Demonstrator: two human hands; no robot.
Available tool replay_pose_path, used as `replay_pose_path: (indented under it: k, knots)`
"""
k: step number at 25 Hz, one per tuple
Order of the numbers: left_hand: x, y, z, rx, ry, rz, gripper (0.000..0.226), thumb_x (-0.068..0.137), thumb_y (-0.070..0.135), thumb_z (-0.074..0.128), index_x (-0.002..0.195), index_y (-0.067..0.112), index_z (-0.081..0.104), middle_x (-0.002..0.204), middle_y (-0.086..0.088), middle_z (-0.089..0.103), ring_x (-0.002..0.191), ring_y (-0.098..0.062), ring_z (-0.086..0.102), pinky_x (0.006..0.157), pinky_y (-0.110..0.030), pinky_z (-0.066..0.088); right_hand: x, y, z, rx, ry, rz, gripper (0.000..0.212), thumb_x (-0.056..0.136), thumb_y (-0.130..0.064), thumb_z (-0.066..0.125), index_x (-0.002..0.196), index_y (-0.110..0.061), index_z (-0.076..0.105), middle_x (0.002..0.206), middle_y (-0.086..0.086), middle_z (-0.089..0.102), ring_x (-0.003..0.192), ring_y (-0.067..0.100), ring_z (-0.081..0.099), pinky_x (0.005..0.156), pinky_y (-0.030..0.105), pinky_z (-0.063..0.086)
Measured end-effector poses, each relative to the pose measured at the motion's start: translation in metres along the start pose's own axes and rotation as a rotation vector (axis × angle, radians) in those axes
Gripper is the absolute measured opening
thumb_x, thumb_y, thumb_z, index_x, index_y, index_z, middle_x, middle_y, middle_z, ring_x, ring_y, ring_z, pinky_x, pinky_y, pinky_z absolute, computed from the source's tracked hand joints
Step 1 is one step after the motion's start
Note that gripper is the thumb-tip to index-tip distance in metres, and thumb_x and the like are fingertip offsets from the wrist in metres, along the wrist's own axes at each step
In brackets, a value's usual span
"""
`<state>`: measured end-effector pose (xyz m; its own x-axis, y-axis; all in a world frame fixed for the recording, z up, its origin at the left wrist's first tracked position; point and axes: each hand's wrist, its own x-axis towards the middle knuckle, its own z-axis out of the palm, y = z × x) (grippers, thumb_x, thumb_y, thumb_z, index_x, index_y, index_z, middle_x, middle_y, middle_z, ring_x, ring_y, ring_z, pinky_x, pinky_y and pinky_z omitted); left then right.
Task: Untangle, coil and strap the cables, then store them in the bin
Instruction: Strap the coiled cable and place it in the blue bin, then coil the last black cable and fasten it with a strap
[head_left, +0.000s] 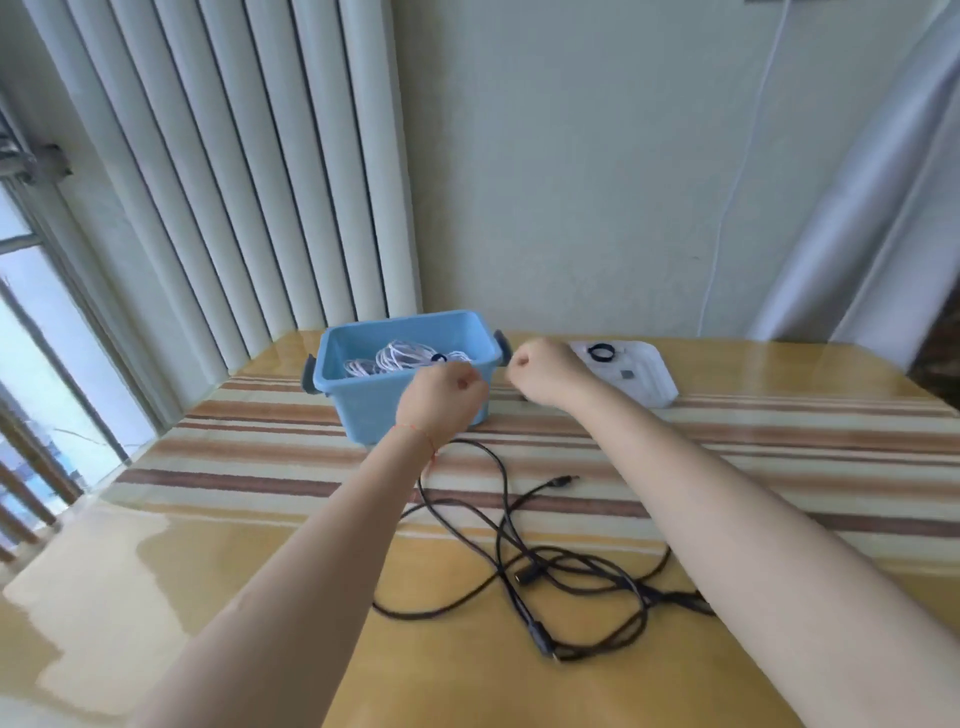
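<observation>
From the head camera, both arms reached forward over the table (270, 545). The left hand (447, 397) was curled into a fist in front of the blue bin (363, 405), and the right hand (543, 371) was curled likewise just beside the bin's right handle. Whether either hand pinched anything between them could not be told; no strand showed in the small gap. A thin red thread circled the left wrist. The bin stood at the far side of the striped cloth (753, 441), its long axis running left to right, and held coiled white cables (400, 358) with a dark strap on one. A black cable (519, 566) lay loose and tangled on the table between the forearms, sprawling mostly near to far, with one plug end (563, 481) pointing right and away. To the right of the bin lay a white lid (644, 379), flat, with a black strap ring (601, 353) resting on it.
</observation>
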<state>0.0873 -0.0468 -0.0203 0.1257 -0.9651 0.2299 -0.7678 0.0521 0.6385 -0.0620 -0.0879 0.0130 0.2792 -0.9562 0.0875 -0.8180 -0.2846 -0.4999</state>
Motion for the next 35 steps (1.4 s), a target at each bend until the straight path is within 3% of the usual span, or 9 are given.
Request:
replay_pose_path:
  k: [4, 7, 12, 15, 20, 22, 27, 31, 35]
  knots:
    - [-0.049, 0.016, 0.032, 0.205, -0.39, 0.071, 0.029, 0.085, 0.032, 0.055, 0.102, 0.018, 0.074, 0.108, -0.003, 0.072, 0.104, -0.023, 0.063, 0.094, -0.031, 0.049, -0.068, 0.034, 0.014, -0.109, -0.366, 0.076, 0.019, 0.09, -0.016, 0.053, 0.091, -0.007, 0.069, 0.08, 0.011, 0.068, 0.065, 0.025, 0.059, 0.062, 0.03, 0.051]
    - [-0.078, 0.009, 0.051, 0.362, -0.53, 0.093, 0.032, 0.087, 0.032, 0.062, 0.118, 0.024, 0.067, 0.117, 0.002, 0.065, 0.1, -0.018, 0.058, 0.085, -0.029, 0.047, -0.105, 0.05, 0.036, -0.146, -0.38, 0.075, 0.041, 0.089, -0.011, 0.053, 0.129, -0.016, 0.059, 0.131, 0.008, 0.06, 0.11, 0.027, 0.06, 0.087, 0.034, 0.051]
    - [-0.1, -0.01, 0.058, 0.319, -0.328, 0.03, 0.019, 0.09, 0.02, 0.059, 0.105, 0.02, 0.071, 0.108, -0.004, 0.065, 0.099, -0.024, 0.06, 0.08, -0.029, 0.049, -0.147, 0.055, 0.048, 0.052, -0.39, 0.091, 0.055, 0.083, -0.059, 0.064, 0.118, -0.018, 0.055, 0.117, -0.002, 0.054, 0.104, 0.019, 0.055, 0.083, 0.034, 0.047]
    - [-0.104, -0.001, 0.044, 0.102, -0.114, -0.004, 0.017, 0.089, 0.02, 0.06, 0.1, 0.017, 0.072, 0.098, 0.001, 0.064, 0.1, -0.02, 0.058, 0.075, -0.025, 0.04, -0.154, 0.053, 0.049, -0.191, -0.504, -0.023, 0.054, 0.082, -0.052, 0.07, 0.121, -0.015, 0.06, 0.117, 0.001, 0.058, 0.105, 0.022, 0.057, 0.083, 0.033, 0.048]
    - [-0.114, -0.009, 0.03, 0.267, -0.525, 0.161, 0.066, 0.074, 0.051, 0.077, 0.134, 0.035, 0.053, 0.128, 0.008, 0.055, 0.12, -0.015, 0.049, 0.106, -0.037, 0.039, -0.147, 0.057, 0.041, -0.041, 0.036, 0.057, 0.012, 0.094, -0.019, 0.059, 0.103, -0.016, 0.067, 0.104, 0.001, 0.06, 0.092, 0.021, 0.057, 0.078, 0.035, 0.049]
    - [-0.117, -0.023, 0.04, 0.349, -0.404, 0.115, 0.061, 0.079, 0.042, 0.075, 0.135, 0.032, 0.052, 0.131, 0.007, 0.057, 0.123, -0.018, 0.052, 0.107, -0.041, 0.04, -0.151, 0.054, 0.042, -0.185, 0.243, -0.005, 0.017, 0.091, -0.012, 0.055, 0.107, -0.017, 0.058, 0.111, 0.001, 0.051, 0.104, 0.022, 0.05, 0.083, 0.034, 0.043]
    - [-0.11, -0.034, 0.047, 0.118, -0.059, 0.038, 0.021, 0.089, 0.035, 0.068, 0.107, 0.022, 0.069, 0.107, 0.004, 0.068, 0.101, -0.017, 0.063, 0.09, -0.037, 0.052, -0.173, 0.05, 0.06, -0.268, -0.11, -0.175, 0.052, 0.079, -0.053, 0.067, 0.118, -0.024, 0.048, 0.117, -0.003, 0.042, 0.111, 0.017, 0.038, 0.096, 0.038, 0.033]
    - [-0.113, -0.019, 0.044, 0.058, 0.318, 0.182, 0.022, 0.08, 0.023, 0.074, 0.098, 0.018, 0.062, 0.102, 0.002, 0.051, 0.096, -0.015, 0.045, 0.085, -0.033, 0.039, -0.174, 0.05, 0.061, -0.284, 0.461, -0.44, 0.023, 0.076, -0.012, 0.073, 0.087, -0.015, 0.053, 0.091, 0.0, 0.049, 0.083, 0.021, 0.048, 0.073, 0.036, 0.044]
    - [-0.121, -0.005, 0.024, 0.096, -0.327, 0.229, 0.01, 0.08, 0.026, 0.071, 0.079, 0.029, 0.061, 0.092, 0.006, 0.06, 0.091, -0.013, 0.056, 0.083, -0.03, 0.047, -0.185, 0.037, 0.053, -0.274, -0.34, -0.178, 0.038, 0.081, -0.049, 0.068, 0.085, -0.012, 0.062, 0.085, 0.0, 0.063, 0.075, 0.021, 0.058, 0.062, 0.034, 0.044]
